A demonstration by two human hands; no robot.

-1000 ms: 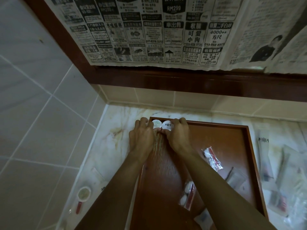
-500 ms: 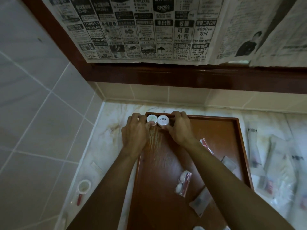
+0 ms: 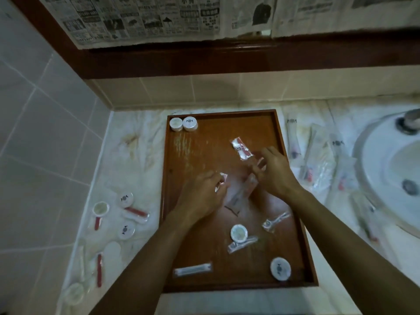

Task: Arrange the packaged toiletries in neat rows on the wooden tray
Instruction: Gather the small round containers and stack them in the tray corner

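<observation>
The wooden tray (image 3: 216, 142) lies on the counter in front of me. Two round white containers (image 3: 183, 124) stand side by side in its far left corner. My left hand (image 3: 201, 197) hovers over the tray's middle and pinches a small red-and-white packet (image 3: 222, 180) at its fingertips. Just to the right, my right hand (image 3: 273, 172) has loosely bent fingers above a long clear sachet (image 3: 239, 195); motion blurs it. A red-and-white packet (image 3: 242, 150) lies beyond the hands. Nearer me are a round container (image 3: 238, 233), two clear packets (image 3: 275, 220), another round container (image 3: 280, 268) and a long sachet (image 3: 193, 269).
Left of the tray, round containers and red-marked packets (image 3: 126, 208) lie scattered on the marble counter. Several long clear packets (image 3: 318, 160) lie to its right, next to a white sink (image 3: 386, 169). A tiled wall closes the left side, and newspaper (image 3: 147, 17) hangs above the back ledge.
Both hands have left the two round containers in the far left corner and drawn back to the tray's middle. The left hand now pinches a small packet.
</observation>
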